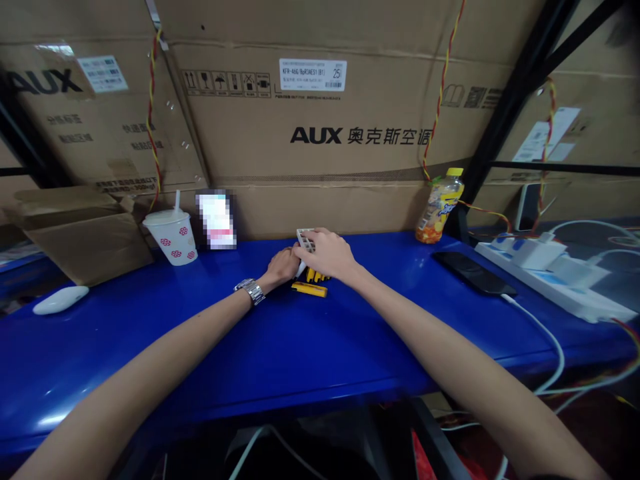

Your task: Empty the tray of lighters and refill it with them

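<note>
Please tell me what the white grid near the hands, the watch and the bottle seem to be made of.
White grid: probably rigid plastic, judging by its straight walls; much is covered, so finish is unclear.
Watch: likely metal, polished; the silver links shine.
Bottle: most likely plastic, clear and glossy; its orange contents show through, though glass cannot be excluded.
</note>
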### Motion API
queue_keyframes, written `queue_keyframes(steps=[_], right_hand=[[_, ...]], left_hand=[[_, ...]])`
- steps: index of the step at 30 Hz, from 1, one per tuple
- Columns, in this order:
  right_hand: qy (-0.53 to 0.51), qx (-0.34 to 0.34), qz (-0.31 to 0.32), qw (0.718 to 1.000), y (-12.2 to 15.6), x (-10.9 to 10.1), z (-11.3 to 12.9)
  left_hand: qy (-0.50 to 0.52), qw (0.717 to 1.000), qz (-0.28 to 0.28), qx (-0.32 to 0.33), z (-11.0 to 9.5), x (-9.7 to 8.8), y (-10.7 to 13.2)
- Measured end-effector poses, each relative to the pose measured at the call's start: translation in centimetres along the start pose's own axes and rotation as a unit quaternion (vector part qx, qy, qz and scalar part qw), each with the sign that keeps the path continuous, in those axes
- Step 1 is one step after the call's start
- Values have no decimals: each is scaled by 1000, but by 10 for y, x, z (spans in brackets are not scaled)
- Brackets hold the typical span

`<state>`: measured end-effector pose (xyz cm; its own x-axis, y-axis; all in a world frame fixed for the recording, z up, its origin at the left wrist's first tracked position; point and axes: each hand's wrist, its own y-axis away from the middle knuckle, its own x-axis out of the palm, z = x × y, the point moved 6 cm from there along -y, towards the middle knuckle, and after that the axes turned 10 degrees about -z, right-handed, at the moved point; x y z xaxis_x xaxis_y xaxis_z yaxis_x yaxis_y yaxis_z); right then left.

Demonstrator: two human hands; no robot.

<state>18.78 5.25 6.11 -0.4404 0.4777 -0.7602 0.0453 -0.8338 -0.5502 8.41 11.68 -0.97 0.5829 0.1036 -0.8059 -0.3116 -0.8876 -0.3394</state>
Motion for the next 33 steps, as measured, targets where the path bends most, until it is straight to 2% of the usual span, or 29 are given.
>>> queue_keyframes(steps=[4,7,17,24,27,30,33], right_hand=[[7,-20,2,1000,1,2,0],[-3,-16,-7,1000,-3,1,-4],[-36,68,-95,992,-21,-21,-50],[-20,130,-73,989,-25,-25,-78],[-12,152,-94,984,-26,-28,-90],[-45,146,-119,981,-30,-32,-99],[-88,136,-106,981,-34,-30,-103]], left_hand=[[-72,997,-1,-13,-2,-4,3],[-82,996,-1,-20,-4,-5,4],[-64,998,-23,-19,4,-2,0],[-49,998,-36,-10,1,-3,0],[-47,998,-44,-14,0,-5,-1],[-47,997,-51,-21,0,-7,-1],[-45,997,-57,-23,-1,-9,0]])
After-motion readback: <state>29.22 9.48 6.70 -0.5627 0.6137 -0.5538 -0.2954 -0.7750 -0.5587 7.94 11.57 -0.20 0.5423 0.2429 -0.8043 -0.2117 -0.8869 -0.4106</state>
